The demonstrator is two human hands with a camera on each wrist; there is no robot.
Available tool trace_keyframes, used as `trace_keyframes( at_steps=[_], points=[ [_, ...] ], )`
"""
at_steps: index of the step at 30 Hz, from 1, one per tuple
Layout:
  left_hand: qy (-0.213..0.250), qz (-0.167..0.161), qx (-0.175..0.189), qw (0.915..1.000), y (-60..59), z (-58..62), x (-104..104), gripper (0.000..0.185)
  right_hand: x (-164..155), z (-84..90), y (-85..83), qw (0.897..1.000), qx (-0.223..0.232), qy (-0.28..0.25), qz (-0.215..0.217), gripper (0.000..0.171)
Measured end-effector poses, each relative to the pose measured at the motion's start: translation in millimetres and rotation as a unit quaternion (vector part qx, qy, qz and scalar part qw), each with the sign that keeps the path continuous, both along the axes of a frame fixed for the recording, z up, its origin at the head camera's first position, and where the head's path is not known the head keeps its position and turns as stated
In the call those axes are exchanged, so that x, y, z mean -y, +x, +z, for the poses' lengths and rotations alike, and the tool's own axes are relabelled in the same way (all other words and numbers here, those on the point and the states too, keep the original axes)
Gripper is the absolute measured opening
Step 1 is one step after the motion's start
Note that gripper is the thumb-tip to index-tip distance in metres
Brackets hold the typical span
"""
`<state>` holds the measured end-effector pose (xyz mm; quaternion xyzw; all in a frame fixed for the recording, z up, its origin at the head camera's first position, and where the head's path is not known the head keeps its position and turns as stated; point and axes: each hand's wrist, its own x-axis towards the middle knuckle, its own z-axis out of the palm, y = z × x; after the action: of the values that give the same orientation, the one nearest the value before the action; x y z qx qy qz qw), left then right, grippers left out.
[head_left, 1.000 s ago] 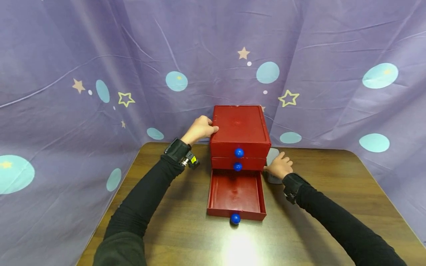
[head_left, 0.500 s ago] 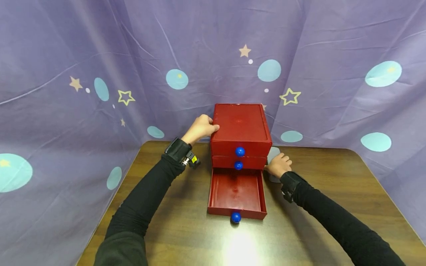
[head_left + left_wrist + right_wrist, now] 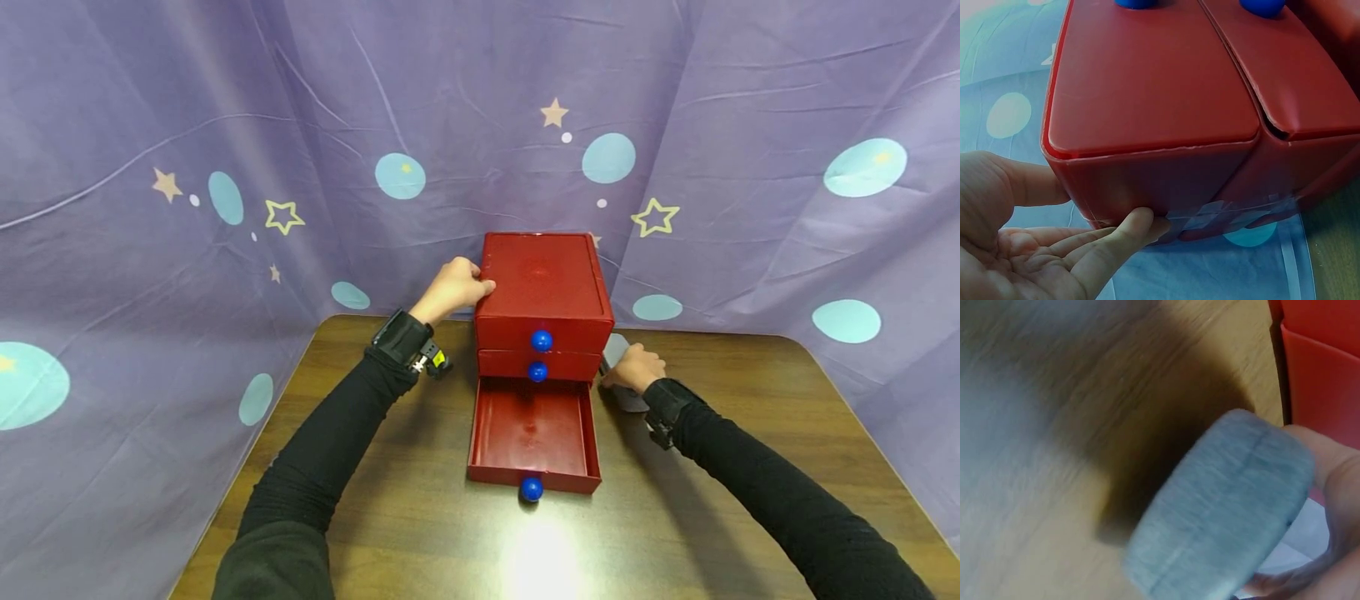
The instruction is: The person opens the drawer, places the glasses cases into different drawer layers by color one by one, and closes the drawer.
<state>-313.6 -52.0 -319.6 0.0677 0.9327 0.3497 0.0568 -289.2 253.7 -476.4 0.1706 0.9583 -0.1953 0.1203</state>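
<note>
A red three-drawer chest (image 3: 543, 283) with blue knobs stands at the back of the wooden table (image 3: 405, 517). Its bottom drawer (image 3: 534, 429) is pulled out and looks empty; the upper two are closed. My left hand (image 3: 453, 287) rests on the chest's top rear left corner. The left wrist view shows that hand (image 3: 1054, 250) with thumb on the side wall of the chest (image 3: 1147, 81) and straight fingers along its edge. My right hand (image 3: 636, 367) grips a rounded grey object (image 3: 617, 348) just right of the chest. In the right wrist view the grey object (image 3: 1222, 512) is tilted above its shadow.
A purple cloth (image 3: 225, 125) with stars and pale blue dots hangs behind and on both sides of the table. The open drawer's blue knob (image 3: 532, 489) juts toward me. A bright light glare (image 3: 540, 558) lies on the near tabletop.
My right hand has closed round the grey object and tipped it up slightly, its wrist shifting a little right. The left hand and the chest have stayed put.
</note>
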Motion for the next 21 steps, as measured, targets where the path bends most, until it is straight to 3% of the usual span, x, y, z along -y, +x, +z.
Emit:
trace_keyframes(
  at_steps=[6, 12, 21],
  points=[
    [-0.004, 0.0, 0.0, 1.0, -0.6, 0.2, 0.2, 0.045, -7.4, 7.0, 2.3, 0.998, -0.004, 0.004, 0.057, 0.086],
    [-0.009, -0.003, -0.011, 0.9999, -1.9, -1.3, 0.0, 0.045, -19.1, 18.4, 7.0, 0.994, -0.001, -0.023, 0.102, 0.063],
    [0.003, -0.002, -0.005, 1.0, 1.0, 0.5, 0.8, 0.044, -31.3, 25.5, 20.6, 0.985, -0.004, -0.075, 0.153, 0.067]
  ],
)
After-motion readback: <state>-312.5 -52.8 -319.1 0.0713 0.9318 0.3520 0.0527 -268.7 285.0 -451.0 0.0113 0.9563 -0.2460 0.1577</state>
